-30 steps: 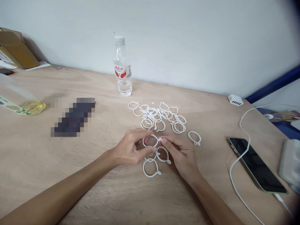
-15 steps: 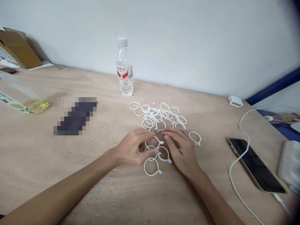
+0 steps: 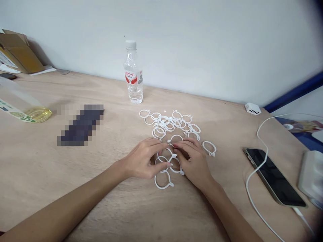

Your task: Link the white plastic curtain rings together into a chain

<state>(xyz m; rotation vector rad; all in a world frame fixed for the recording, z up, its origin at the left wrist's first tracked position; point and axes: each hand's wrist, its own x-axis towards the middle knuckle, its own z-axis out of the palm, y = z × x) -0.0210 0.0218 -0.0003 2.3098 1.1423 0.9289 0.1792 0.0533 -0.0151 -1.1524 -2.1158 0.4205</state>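
Note:
White plastic curtain rings with small eyelets lie in the middle of the table. My left hand (image 3: 147, 158) is closed, its thumb and fingers around the edge of one curtain ring (image 3: 173, 155). Close beside it, my right hand (image 3: 193, 159) pinches another curtain ring (image 3: 176, 136) at the near side of the heap. Below the fingers are a few more rings, the lowest curtain ring (image 3: 156, 181) in plain sight. Farther back lies a heap of several overlapping curtain rings (image 3: 165, 122). One curtain ring (image 3: 209, 148) lies apart, right of my right hand. My fingertips partly hide the held rings.
A water bottle (image 3: 133, 77) stands behind the heap. To the left are a pixelated dark object (image 3: 82, 126), a bottle of yellow liquid (image 3: 37, 114) on its side and a cardboard box (image 3: 22, 50). At right lie a phone (image 3: 275, 178), a white cable (image 3: 248, 183) and a white adapter (image 3: 252, 108).
My right hand has closed its fingers on a ring from the heap's near edge and shifted it slightly toward me. My left hand has barely moved.

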